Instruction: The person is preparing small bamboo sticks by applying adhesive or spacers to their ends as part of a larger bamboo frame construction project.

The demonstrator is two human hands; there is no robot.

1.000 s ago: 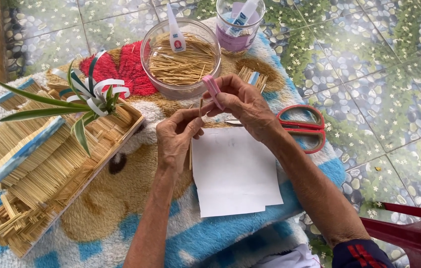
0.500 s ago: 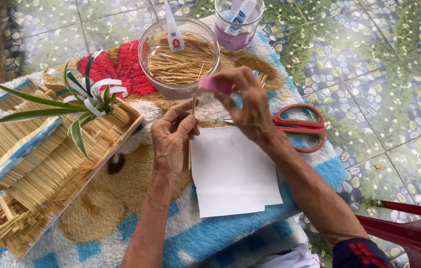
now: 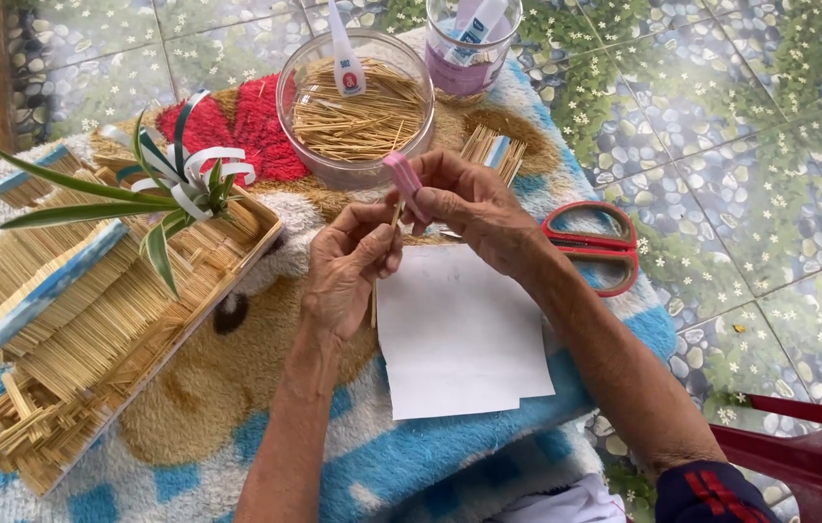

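While a tray of pale straw sticks (image 3: 91,320) fills the left of the frame, two hands meet at centre.

The left hand (image 3: 348,266) pinches a thin straw stick (image 3: 375,295) standing nearly upright, long axis top to bottom; the right hand (image 3: 474,208) grips a small pink tube (image 3: 403,179), tilted, above smooth white paper (image 3: 459,339), with red scissors (image 3: 595,242) at right.

Pretty bright, even daylight here, soft with barely any hard shadows. A bit of glare washes out the glossy floor tiles (image 3: 750,126) top right. Focus is sharp overall, slight wide-angle stretch near the edges.
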